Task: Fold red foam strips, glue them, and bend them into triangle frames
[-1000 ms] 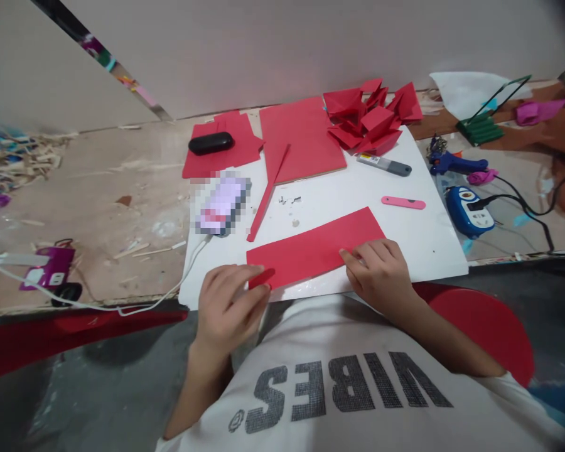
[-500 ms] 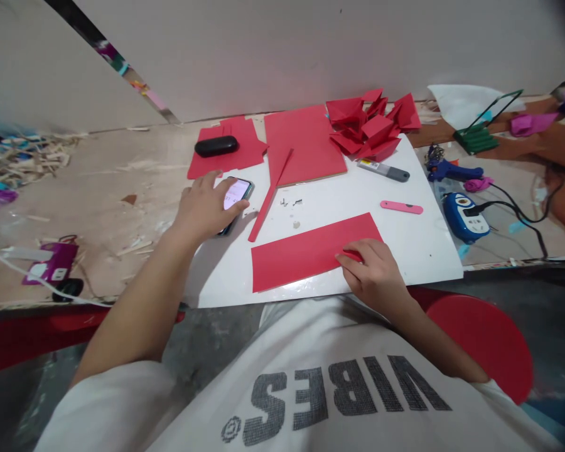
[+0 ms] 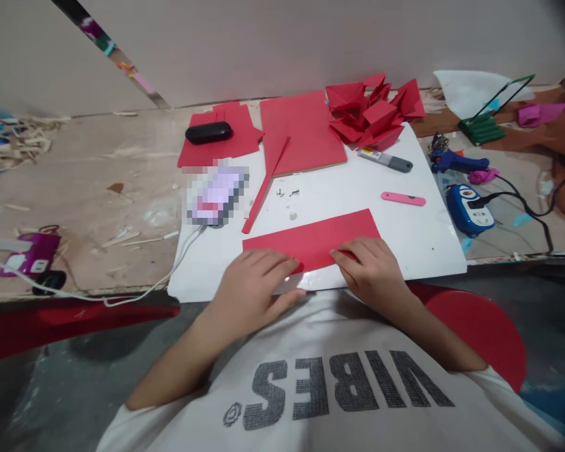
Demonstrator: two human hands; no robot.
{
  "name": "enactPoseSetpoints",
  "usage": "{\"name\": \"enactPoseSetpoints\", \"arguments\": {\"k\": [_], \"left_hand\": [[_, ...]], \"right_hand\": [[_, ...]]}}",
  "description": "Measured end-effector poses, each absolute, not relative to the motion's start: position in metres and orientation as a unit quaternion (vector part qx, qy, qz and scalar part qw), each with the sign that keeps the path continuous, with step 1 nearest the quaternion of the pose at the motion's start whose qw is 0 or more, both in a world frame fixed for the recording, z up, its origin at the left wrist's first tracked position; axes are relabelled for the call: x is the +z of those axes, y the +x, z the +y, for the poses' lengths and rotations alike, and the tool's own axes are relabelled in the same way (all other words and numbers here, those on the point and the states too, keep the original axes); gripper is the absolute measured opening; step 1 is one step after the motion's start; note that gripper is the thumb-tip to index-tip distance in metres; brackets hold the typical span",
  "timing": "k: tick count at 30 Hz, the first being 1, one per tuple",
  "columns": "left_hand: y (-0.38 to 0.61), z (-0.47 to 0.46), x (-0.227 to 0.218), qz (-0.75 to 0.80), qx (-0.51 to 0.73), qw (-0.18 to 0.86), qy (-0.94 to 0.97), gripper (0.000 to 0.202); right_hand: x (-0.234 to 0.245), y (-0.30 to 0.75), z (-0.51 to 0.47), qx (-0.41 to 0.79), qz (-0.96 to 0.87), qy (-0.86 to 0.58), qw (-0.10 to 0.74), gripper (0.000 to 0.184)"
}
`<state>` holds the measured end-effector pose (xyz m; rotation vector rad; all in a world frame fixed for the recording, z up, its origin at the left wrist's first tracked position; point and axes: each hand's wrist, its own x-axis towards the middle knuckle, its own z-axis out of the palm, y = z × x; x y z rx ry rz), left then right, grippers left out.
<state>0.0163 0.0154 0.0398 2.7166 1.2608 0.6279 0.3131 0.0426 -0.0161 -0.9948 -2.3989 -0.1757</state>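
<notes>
red paper (image 3: 311,240) at both hands (image 3: 252,282)

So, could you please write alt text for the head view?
A person's left hand and right hand are at the near edge of a red paper rectangle on a white board. Beyond lie a smartphone, folded red paper pieces and a grey utility knife.

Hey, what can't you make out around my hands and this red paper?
- Head view: red paper, near left corner, hidden by the left hand.
- Head view: its near right corner, hidden by the right hand.
- Head view: phone screen, pixelated.
- Head view: wood scraps, cut off by the left edge.
- Head view: dark bits, too small.
</notes>
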Motion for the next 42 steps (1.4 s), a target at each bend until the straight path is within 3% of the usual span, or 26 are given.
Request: {"name": "enactPoseSetpoints", "arguments": {"k": [6, 16, 26, 42], "left_hand": [[0.031, 0.007, 0.005, 0.436, 0.248, 0.013, 0.865, 0.014], [0.021, 0.006, 0.004, 0.438, 0.222, -0.029, 0.870, 0.020], [0.026, -0.001, -0.002, 0.462, 0.250, -0.043, 0.850, 0.012], [0.024, 0.006, 0.002, 0.505, 0.180, 0.023, 0.844, 0.014]], "right_hand": [[-0.009, 0.311, 0.040, -0.071, -0.910, -0.334, 0.236, 0.023], [-0.005, 0.311, 0.032, -0.032, -0.911, -0.356, 0.207, 0.018], [0.002, 0.305, 0.030, -0.042, -0.908, -0.375, 0.183, 0.022], [-0.003, 0.287, 0.031, -0.027, -0.901, -0.390, 0.187, 0.031]]}}
